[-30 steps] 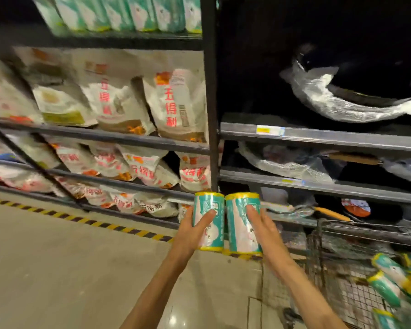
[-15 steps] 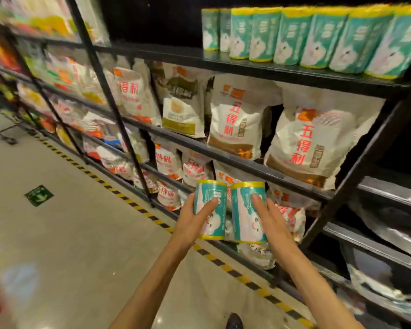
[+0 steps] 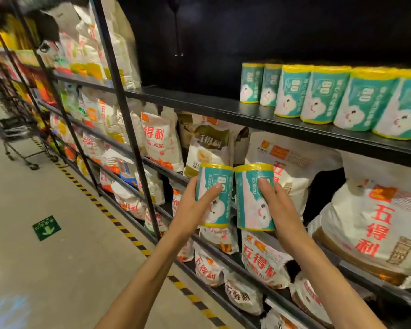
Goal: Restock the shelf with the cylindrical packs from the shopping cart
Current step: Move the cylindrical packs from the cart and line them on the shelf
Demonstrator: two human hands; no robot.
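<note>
I hold two teal cylindrical packs with yellow rims upright and side by side in front of the shelving. My left hand (image 3: 192, 207) grips the left pack (image 3: 217, 186) and my right hand (image 3: 279, 205) grips the right pack (image 3: 249, 198). Both packs hang below the black upper shelf (image 3: 199, 102). On that shelf a row of several identical teal packs (image 3: 318, 93) stands to the right. The shelf's left part, next to the row, is bare. The shopping cart is out of view.
White flour bags (image 3: 161, 138) fill the lower shelves behind my hands. Black uprights (image 3: 126, 115) divide the bays. A yellow-black striped line (image 3: 114, 219) runs along the floor by the shelving. A wheeled trolley (image 3: 17, 138) stands far left down the aisle.
My view has swung left and up from the cart to the shelf with the teal row. Both hands have kept their packs and raised them closer to the shelving.
</note>
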